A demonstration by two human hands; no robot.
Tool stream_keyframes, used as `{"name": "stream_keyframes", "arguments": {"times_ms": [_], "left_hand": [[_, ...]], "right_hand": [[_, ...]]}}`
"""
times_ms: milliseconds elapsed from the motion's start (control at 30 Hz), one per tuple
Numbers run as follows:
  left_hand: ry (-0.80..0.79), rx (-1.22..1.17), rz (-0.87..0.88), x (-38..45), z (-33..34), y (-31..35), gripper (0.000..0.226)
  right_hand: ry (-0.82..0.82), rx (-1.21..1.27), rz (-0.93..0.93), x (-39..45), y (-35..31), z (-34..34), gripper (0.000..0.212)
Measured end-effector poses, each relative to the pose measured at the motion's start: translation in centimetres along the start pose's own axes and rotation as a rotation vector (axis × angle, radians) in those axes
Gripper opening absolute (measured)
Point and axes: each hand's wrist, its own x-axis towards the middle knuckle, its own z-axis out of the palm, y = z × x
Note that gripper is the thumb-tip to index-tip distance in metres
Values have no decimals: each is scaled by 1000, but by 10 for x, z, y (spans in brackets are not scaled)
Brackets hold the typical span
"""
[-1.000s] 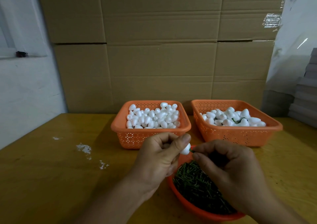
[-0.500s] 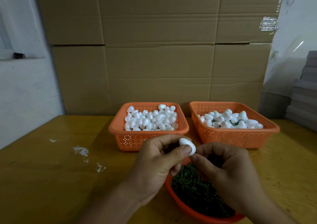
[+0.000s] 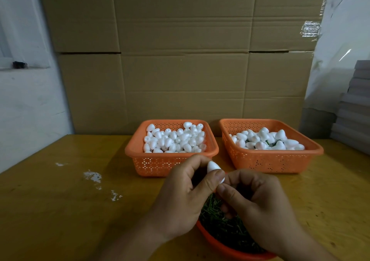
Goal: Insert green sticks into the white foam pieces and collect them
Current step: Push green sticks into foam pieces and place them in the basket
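My left hand (image 3: 185,198) pinches a white egg-shaped foam piece (image 3: 213,168) between thumb and fingers, above the near bowl. My right hand (image 3: 258,204) has its thumb and fingertips pressed to the foam's lower end; any stick there is hidden by the fingers. Under both hands sits an orange bowl (image 3: 220,246) full of green sticks (image 3: 222,222). Behind, the left orange basket (image 3: 152,163) holds plain foam pieces (image 3: 176,138). The right orange basket (image 3: 266,160) holds foam pieces with green sticks (image 3: 266,140).
The yellow wooden table (image 3: 60,210) carries white scuffs (image 3: 93,176) at left. A wall of cardboard boxes (image 3: 180,60) stands right behind the baskets. Grey stacked sheets (image 3: 354,108) sit at the far right.
The foam piece has been lifted and turned more upright in my left hand. My right fingertips have closed in against its lower end.
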Motion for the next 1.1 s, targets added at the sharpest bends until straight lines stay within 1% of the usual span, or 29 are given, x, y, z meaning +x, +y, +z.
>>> {"name": "stream_keyframes", "arguments": {"times_ms": [167,400,500,567,600,667,833,967,1100], "left_hand": [[-8,48,5,0,0,0,20],[18,-49,-5,0,2,-1,17],[47,-42,-41,0,2,-5,26],[66,-67,-82,-1,3,-8,35],[73,-71,-92,-1,3,-9,37],[85,-50,-92,-1,2,-11,33],[79,10,-79,-2,3,-12,29],[57,21,-89,-1,2,-15,27],[55,47,-71,-2,1,-16,27]], "right_hand": [[-15,46,15,1,2,2,12],[-43,131,63,4,-1,0,16],[-1,175,110,9,-1,-3,21],[40,143,116,15,-2,-9,21],[66,102,115,20,-1,-14,22],[147,-12,122,33,5,-27,19],[416,-383,165,83,47,-75,7],[512,-697,279,117,76,-114,17],[564,-925,444,143,86,-135,37]]}}
